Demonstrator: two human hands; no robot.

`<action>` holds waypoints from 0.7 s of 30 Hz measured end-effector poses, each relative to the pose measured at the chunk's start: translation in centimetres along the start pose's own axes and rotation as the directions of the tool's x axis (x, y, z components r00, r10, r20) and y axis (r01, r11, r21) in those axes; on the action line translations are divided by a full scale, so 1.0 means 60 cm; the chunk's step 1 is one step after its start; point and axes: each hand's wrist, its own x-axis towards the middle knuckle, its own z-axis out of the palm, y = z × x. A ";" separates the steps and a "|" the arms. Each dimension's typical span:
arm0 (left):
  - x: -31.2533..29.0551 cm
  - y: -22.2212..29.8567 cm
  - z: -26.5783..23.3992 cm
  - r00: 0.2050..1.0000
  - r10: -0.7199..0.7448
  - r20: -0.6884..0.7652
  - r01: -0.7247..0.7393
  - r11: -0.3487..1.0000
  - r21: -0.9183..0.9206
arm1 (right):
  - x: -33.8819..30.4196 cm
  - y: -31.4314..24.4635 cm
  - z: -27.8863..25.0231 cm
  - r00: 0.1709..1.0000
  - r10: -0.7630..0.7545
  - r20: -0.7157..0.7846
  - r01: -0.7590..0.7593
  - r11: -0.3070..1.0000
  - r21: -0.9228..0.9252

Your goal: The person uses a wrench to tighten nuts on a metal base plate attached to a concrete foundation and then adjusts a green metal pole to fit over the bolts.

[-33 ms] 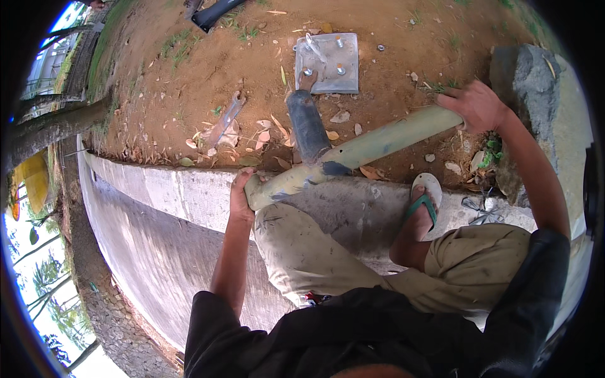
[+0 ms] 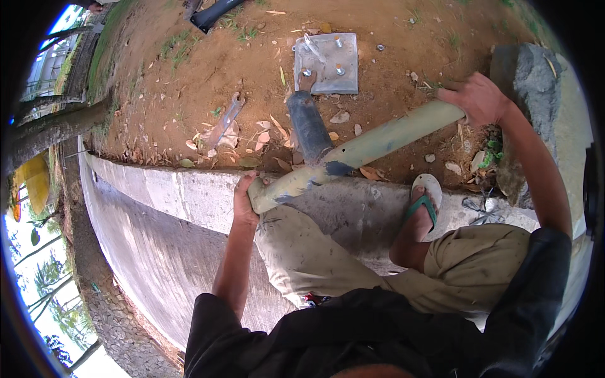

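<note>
A long pale-green metal pipe [image 2: 391, 137] lies slanted across in front of me. From its middle a shorter black pipe [image 2: 307, 126] runs away from me, forming a T. My left hand [image 2: 244, 196] is closed around the lower left end, beside my raised knee. My right hand [image 2: 480, 101] is wrapped over the higher right end. Beyond the black pipe, a square grey metal plate [image 2: 340, 50] with several bolts lies on the soil. A small brown piece [image 2: 307, 80] at the pipe's far end overlaps the plate's edge; I cannot tell what it is.
A low concrete kerb [image 2: 195, 192] runs beneath the pipe, and my sandalled foot [image 2: 428, 201] rests on it. A rough stone block [image 2: 526, 107] stands at the right. A rusty wrench-shaped piece [image 2: 227, 120] and a black metal part [image 2: 214, 14] lie on the soil.
The pipe's right end has risen slightly in the picture with my right hand on it. My left hand has shifted very slightly right, still gripping the other end.
</note>
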 end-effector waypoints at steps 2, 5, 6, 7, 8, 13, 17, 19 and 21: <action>-0.029 -0.032 0.024 0.997 -0.030 -0.073 0.025 0.997 -0.070 | 0.033 0.050 -0.025 0.998 -0.007 0.060 0.009 0.999 -0.037; -0.082 -0.137 0.168 0.968 -0.044 -0.249 0.010 0.991 -0.137 | 0.042 0.170 -0.011 0.989 0.127 -0.075 -0.137 0.980 -0.142; -0.079 -0.171 0.214 0.956 0.005 -0.294 -0.062 0.980 -0.187 | 0.049 0.206 -0.015 0.977 0.130 -0.167 -0.162 0.967 -0.198; -0.074 -0.172 0.242 0.960 -0.039 -0.279 -0.032 0.969 -0.244 | 0.053 0.234 -0.017 0.955 0.080 -0.287 -0.171 0.937 -0.305; -0.081 -0.165 0.252 0.955 -0.084 -0.285 -0.003 0.956 -0.293 | 0.068 0.218 -0.003 0.886 0.141 -0.441 -0.298 0.903 -0.310; -0.080 -0.149 0.220 0.933 -0.152 -0.327 0.033 0.939 -0.343 | 0.145 0.025 0.028 0.164 0.972 -0.169 -0.141 0.193 0.971; -0.092 -0.128 0.233 0.971 -0.039 -0.236 -0.050 0.932 -0.360 | 0.181 -0.137 0.037 0.210 0.924 0.320 0.225 -0.364 0.904; -0.059 -0.174 0.216 0.978 -0.056 -0.202 -0.017 0.940 -0.341 | 0.207 -0.193 0.049 0.217 0.940 0.264 0.396 -0.332 0.856; -0.047 -0.196 0.204 0.990 0.009 -0.138 -0.054 0.945 -0.323 | 0.216 -0.167 0.110 0.124 0.952 0.282 0.389 -0.308 0.868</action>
